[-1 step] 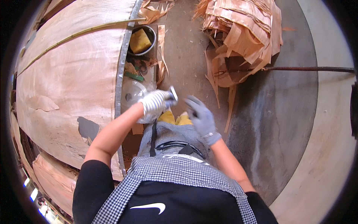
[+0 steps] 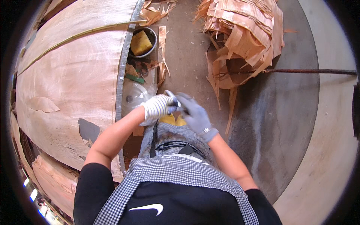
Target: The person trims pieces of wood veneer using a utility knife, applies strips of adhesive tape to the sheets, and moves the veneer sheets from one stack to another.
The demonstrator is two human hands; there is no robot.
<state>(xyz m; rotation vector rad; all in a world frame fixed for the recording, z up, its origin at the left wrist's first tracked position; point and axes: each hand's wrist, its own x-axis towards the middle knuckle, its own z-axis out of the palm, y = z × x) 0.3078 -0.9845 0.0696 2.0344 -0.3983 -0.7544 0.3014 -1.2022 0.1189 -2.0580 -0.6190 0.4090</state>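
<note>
Floor (image 2: 180, 63) | near side of bowl (image 2: 155, 36): left hand (image 2: 162, 105) grips shiny thing (image 2: 168, 92), right hand (image 2: 194, 113) meets it — can't tell its grip | work underway, end unseen

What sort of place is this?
Probably a woodworking shop handling veneer: a broad wooden sheet at left, a ragged bundle of thin wood sheets at upper right, and torn strips between them.

You're wearing this one on your head, the left fisheye, and it's looking steeply down over your apron (image 2: 176, 172), upright: your hands (image 2: 197, 116) near, about mid-frame, the floor (image 2: 183, 48) farther below, the view sweeping wide and bending toward its dark rim.
</note>
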